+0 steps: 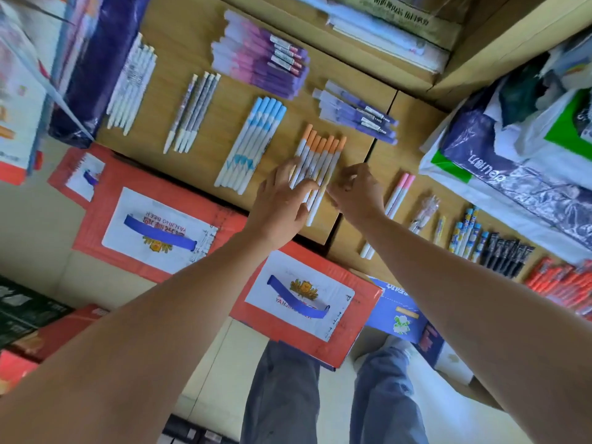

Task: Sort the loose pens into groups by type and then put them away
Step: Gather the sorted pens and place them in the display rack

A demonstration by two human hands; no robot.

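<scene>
Fingers (pixel 306 184) of the left hand (pixel 278 203) are lying straight and spread apart on top of the orange-capped pens (pixel 323 149). These pens are sitting side by side on the wooden table (pixel 179 43), close to its near edge. The right hand (pixel 358 193) is touching the right side of the same row with its fingers curled together, and it is too hard to tell if they are pinching a pen. Blue-capped pens (pixel 253 145) are lying just to the left. 2 pink-capped pens (pixel 395 200) are lying to the right. Purple pens (pixel 358 113) are lying farther back.
</scene>
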